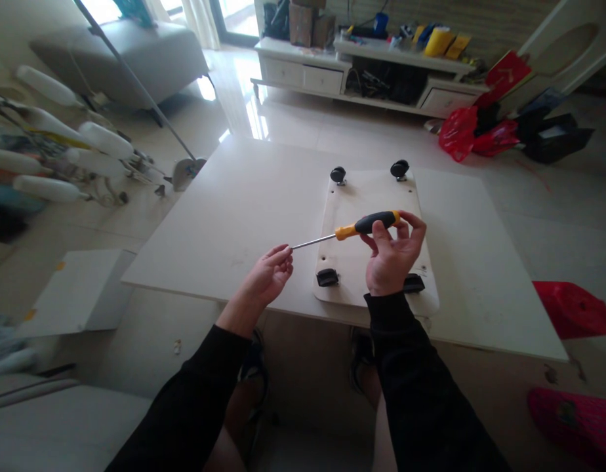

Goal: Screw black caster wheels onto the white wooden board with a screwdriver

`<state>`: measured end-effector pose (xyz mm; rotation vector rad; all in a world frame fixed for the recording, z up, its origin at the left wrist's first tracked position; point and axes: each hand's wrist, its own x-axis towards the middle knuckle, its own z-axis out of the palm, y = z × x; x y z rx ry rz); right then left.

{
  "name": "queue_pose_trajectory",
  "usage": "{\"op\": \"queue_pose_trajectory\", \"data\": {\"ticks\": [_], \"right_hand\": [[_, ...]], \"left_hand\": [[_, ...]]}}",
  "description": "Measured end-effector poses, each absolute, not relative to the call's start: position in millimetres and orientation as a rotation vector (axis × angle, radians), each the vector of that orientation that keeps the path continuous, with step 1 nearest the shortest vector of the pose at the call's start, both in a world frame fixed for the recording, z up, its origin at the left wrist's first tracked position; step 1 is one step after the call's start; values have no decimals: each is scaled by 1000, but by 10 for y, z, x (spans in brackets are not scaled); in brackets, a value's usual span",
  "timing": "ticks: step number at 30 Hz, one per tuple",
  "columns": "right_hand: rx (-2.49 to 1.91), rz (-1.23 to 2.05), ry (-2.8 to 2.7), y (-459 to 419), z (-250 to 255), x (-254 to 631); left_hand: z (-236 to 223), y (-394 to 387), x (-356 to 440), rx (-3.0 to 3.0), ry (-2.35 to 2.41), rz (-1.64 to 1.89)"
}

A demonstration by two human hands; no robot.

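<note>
A screwdriver [366,225] with a yellow and black handle is held nearly level above a pale board. My right hand [394,255] grips its handle. At the other end, the fingers of my left hand [273,272] pinch the tip of the metal shaft; whether a screw is there too, I cannot make out. Beneath the tool, the pale board [366,196] lies on the white table [263,196]. Black casters stand at its corners: a far left caster [338,175], a far right caster [399,170], a near left caster [327,278] and a near right caster [414,283], partly hidden by my right wrist.
A white cabinet [303,75] with boxes and tools stands along the back wall. Red plastic bags [459,134] lie on the floor at right. A red stool [576,308] sits beside the table's right end. On the left are a white box [81,292] and a grey bench [121,59].
</note>
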<state>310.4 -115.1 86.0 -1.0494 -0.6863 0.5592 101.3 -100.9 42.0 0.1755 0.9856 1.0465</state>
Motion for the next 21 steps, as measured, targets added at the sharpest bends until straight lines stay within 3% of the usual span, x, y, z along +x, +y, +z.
{"op": "queue_pose_trajectory", "data": {"ticks": [21], "right_hand": [[-1080,563,-752,-1134,832,3111]], "left_hand": [[441,-1031,1130,242,1005,1214]]}}
